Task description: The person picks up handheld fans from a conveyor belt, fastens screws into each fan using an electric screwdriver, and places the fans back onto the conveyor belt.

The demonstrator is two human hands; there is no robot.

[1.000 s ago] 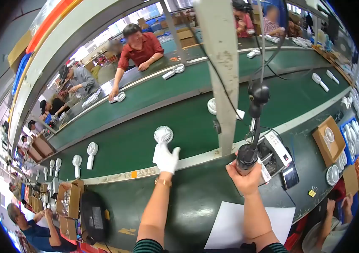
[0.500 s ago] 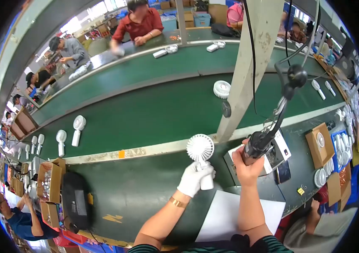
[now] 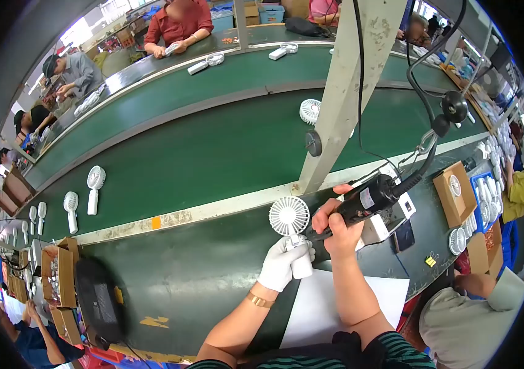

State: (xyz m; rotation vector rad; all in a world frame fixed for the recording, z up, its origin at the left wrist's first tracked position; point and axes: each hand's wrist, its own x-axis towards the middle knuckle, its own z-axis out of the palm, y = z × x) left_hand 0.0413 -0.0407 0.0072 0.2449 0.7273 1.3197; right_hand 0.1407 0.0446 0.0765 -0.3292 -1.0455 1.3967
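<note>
My left hand, in a white glove, is closed round the handle of a white handheld fan. The fan's round grille faces up, above my fingers. My bare right hand grips a black electric screwdriver, now tilted nearly sideways. Its front end points left at the fan's neck, close to my gloved fingers. Whether the tip touches the fan is hidden. A white sheet lies on the bench below my hands.
A post stands just beyond my hands, beside a green conveyor carrying several fans. At right are a phone, a cardboard box and a blue tray. A black oval object lies left. Co-workers sit around.
The screwdriver has swung from steep to nearly level, and my right hand has brought it left to the fan. My left hand keeps holding the fan. The view has shifted slightly.
</note>
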